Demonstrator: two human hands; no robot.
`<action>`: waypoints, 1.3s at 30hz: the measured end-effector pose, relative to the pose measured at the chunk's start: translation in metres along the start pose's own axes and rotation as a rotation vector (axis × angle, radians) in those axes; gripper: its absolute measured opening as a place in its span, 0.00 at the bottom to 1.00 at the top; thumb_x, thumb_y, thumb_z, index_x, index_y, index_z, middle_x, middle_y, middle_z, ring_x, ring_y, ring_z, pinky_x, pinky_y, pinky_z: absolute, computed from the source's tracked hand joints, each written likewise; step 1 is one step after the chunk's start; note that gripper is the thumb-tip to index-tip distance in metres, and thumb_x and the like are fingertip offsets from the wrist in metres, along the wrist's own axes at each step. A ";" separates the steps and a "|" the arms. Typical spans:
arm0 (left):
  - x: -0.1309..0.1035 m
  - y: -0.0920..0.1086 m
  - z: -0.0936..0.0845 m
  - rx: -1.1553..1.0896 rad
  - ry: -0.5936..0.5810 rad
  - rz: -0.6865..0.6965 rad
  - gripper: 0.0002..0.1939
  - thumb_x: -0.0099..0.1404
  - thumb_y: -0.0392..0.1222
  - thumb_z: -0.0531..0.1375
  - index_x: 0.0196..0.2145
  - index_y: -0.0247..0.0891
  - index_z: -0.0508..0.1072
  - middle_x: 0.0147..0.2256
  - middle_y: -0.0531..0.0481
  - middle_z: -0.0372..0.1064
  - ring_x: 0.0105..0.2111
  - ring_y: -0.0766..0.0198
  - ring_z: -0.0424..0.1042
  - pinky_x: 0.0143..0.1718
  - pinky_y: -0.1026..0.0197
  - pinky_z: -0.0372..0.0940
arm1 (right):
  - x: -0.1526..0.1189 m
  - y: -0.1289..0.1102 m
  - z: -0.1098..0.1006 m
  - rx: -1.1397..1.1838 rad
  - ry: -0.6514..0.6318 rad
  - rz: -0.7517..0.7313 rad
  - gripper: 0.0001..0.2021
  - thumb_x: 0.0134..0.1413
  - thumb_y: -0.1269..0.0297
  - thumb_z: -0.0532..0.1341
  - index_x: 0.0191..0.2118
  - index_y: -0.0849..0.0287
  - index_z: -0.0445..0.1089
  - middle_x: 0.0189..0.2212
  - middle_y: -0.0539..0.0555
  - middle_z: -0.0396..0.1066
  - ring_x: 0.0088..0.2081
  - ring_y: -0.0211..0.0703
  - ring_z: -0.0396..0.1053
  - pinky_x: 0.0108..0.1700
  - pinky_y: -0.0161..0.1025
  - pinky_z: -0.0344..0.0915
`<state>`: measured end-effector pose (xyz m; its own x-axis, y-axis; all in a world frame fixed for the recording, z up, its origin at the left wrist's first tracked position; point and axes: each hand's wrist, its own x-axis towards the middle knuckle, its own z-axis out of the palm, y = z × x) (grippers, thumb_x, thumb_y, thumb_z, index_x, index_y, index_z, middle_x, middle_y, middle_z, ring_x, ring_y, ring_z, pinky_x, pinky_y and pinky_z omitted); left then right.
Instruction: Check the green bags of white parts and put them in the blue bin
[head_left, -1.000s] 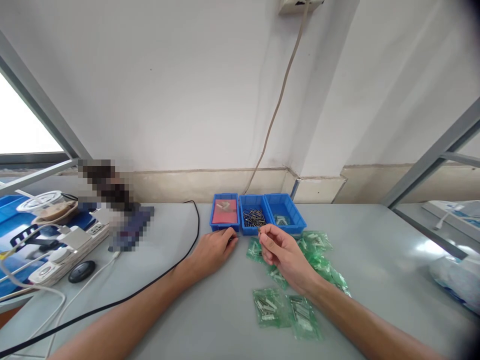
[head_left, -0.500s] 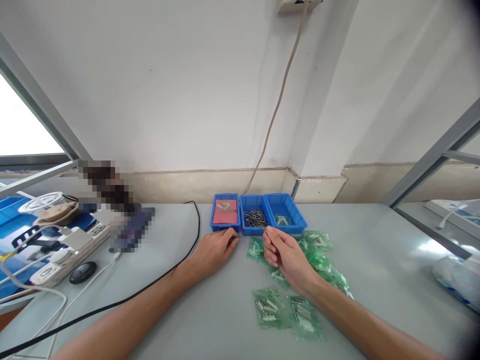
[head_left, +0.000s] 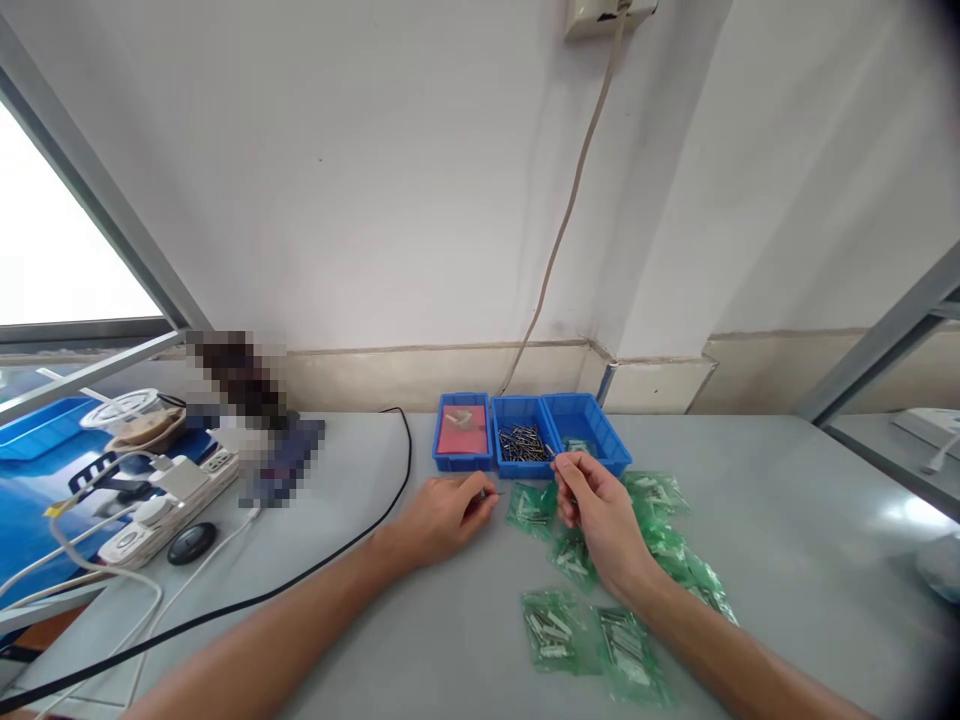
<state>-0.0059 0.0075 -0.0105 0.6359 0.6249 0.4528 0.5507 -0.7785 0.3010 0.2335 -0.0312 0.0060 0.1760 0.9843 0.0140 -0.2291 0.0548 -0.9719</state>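
My right hand pinches a screw between thumb and fingertips, at the front edge of the middle blue bin, which holds a heap of screws. My left hand rests on the table in front of the left blue bin. Its thumb and forefinger are closed on a thin, dark, pointed piece that looks like a screw, mostly hidden by the fingers. Green plastic bags with white plugs and screws lie beneath and beside my right hand. Two more bags lie nearer to me.
The left bin holds a red card; the right blue bin contains a few small pieces. A black cable crosses the table at left, by a black mouse and a white power strip. A blurred-out patch sits behind them.
My left hand has moved slightly right and turned, so a thin tip now shows at its fingers. My right hand still holds its screw by the middle bin. The view has shifted a little.
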 end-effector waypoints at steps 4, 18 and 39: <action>0.000 0.005 0.000 -0.027 -0.006 0.080 0.08 0.79 0.44 0.54 0.44 0.40 0.71 0.30 0.54 0.75 0.27 0.66 0.73 0.30 0.64 0.60 | 0.000 0.001 -0.002 0.021 0.042 0.009 0.21 0.57 0.43 0.71 0.43 0.55 0.76 0.26 0.44 0.64 0.22 0.32 0.59 0.20 0.30 0.58; 0.000 0.002 0.003 -0.036 0.002 0.097 0.10 0.81 0.46 0.54 0.45 0.40 0.73 0.34 0.53 0.79 0.30 0.65 0.76 0.31 0.65 0.63 | -0.011 -0.003 0.005 -0.474 -0.251 -0.114 0.14 0.67 0.49 0.62 0.44 0.54 0.75 0.29 0.49 0.72 0.24 0.39 0.63 0.26 0.36 0.61; -0.001 0.000 0.008 -0.020 0.119 0.184 0.10 0.80 0.46 0.56 0.45 0.39 0.75 0.31 0.54 0.78 0.27 0.67 0.74 0.29 0.66 0.63 | -0.019 -0.004 0.007 -0.863 -0.408 -0.297 0.10 0.74 0.60 0.55 0.39 0.53 0.69 0.33 0.48 0.73 0.34 0.45 0.68 0.37 0.39 0.61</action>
<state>-0.0023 0.0072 -0.0176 0.6554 0.4621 0.5974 0.4200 -0.8804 0.2202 0.2244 -0.0486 0.0116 -0.2661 0.9415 0.2067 0.5731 0.3269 -0.7514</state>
